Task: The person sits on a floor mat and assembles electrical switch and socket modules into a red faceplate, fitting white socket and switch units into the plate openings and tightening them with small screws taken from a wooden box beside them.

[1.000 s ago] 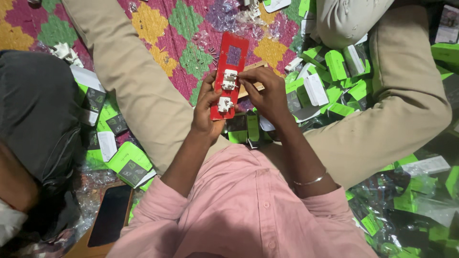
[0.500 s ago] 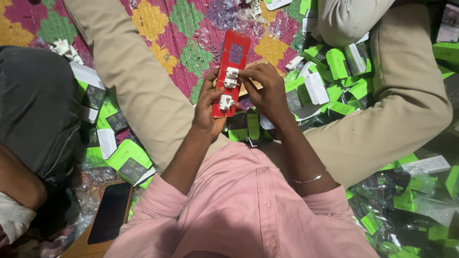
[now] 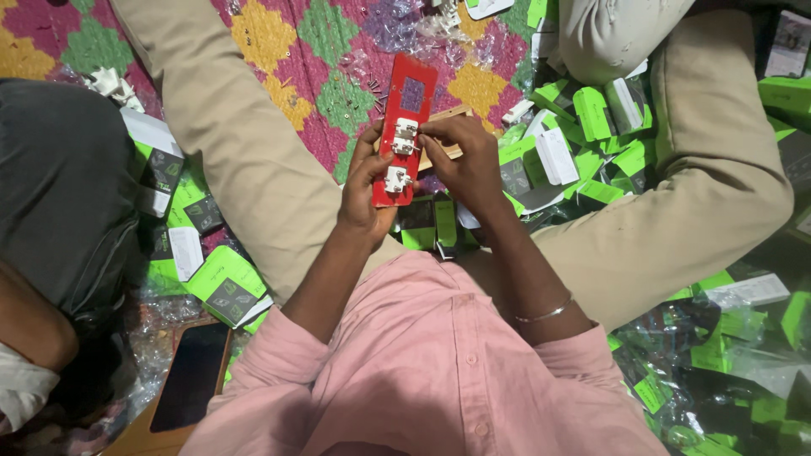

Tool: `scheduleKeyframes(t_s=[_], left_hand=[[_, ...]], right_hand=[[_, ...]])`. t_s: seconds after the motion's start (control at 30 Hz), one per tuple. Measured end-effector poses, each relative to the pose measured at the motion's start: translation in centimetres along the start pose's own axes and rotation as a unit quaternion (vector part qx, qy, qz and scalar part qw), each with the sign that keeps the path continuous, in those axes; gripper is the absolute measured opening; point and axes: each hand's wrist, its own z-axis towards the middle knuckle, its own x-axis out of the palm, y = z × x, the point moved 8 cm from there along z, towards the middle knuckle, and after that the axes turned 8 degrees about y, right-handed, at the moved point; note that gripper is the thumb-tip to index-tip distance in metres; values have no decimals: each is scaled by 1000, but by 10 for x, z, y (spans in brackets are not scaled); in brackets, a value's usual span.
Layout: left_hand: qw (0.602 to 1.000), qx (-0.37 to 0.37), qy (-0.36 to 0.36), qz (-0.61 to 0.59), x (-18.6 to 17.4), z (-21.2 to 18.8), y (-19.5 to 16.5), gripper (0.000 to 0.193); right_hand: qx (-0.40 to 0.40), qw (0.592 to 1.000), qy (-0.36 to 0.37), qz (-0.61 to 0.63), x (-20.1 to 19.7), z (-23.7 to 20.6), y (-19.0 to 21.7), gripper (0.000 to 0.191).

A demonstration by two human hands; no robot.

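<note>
A long red plate [image 3: 410, 105] with a rectangular cutout near its top carries small white switch parts [image 3: 404, 137] along its middle. My left hand [image 3: 365, 190] grips the plate's lower left edge, thumb by the lowest white part [image 3: 395, 179]. My right hand [image 3: 463, 160] pinches at the upper white parts with its fingertips. A small wooden block [image 3: 448, 150] shows just behind the right fingers. Both hands are between my bent legs in tan trousers.
Green and white small boxes [image 3: 591, 118] lie heaped to the right and under my legs, more at left [image 3: 224, 283]. A patterned mat [image 3: 329, 51] lies ahead with clear plastic bags [image 3: 405, 21]. A dark phone [image 3: 190, 376] lies lower left beside another person in dark clothes [image 3: 59, 194].
The red plate has tilted slightly and shifted a little right in my left hand. My right fingers stay on the upper white parts.
</note>
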Motion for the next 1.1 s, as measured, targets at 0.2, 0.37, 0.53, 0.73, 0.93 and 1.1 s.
scheduleKeyframes(t_s=[0.2,0.37,0.53,0.73,0.93,1.1], left_hand=[[1000,-7,-11,15,1,-1,-1,50],[998,-21,-32,44,-2,-2,0,51],[999,-1,-6,37,-2,-1,1,48],[999,16,12,47,-1,0,1,47],[999,-4,-7,51,-4,0,4,47],[998,8,-6,58,-3,1,3,46]], right_hand=[[-19,998,-2,-53,-2,1,8,12],[-5,997,7,-74,-1,1,9,10],[-11,995,8,-98,3,1,13,10],[22,993,25,-118,10,2,5,17],[96,993,41,-53,11,1,-11,25],[95,995,35,-7,5,2,-10,21]])
